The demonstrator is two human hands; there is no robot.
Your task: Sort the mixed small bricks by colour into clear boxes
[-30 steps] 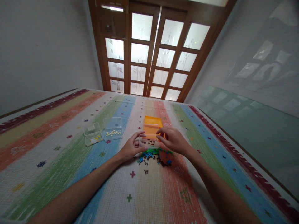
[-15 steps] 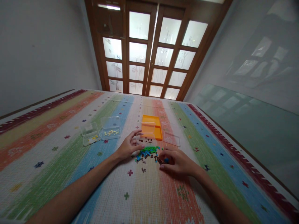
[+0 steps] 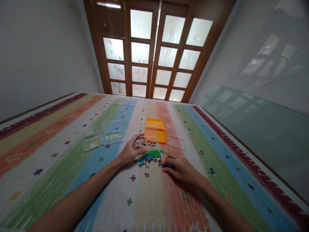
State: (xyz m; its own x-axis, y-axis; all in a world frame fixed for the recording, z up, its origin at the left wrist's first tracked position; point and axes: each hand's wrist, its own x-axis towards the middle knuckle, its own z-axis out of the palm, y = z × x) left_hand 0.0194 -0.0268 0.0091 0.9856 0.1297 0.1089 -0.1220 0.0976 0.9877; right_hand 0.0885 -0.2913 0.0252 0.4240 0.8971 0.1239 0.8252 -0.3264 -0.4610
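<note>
Right hand [image 3: 178, 167] at the brick pile [image 3: 151, 157], grip narrower than earlier, contents unclear

A striped cloth [image 3: 147, 203] covers the tabletop, its bands running away in maroon, yellow, orange, white, green and blue, sprinkled with small printed crosses and flowers. Beyond its far edge stand brown wooden doors [image 3: 160, 36], set with rows of bright frosted panes [image 3: 140, 53] bearing faint plant designs, with a thin strip of light between them. A plain grey wall [image 3: 43, 45] rises on the left, while a pale greenish panel [image 3: 256, 112] on the right carries window-like reflections beneath a glossy, wrinkled-looking surface [image 3: 270, 64].
</note>
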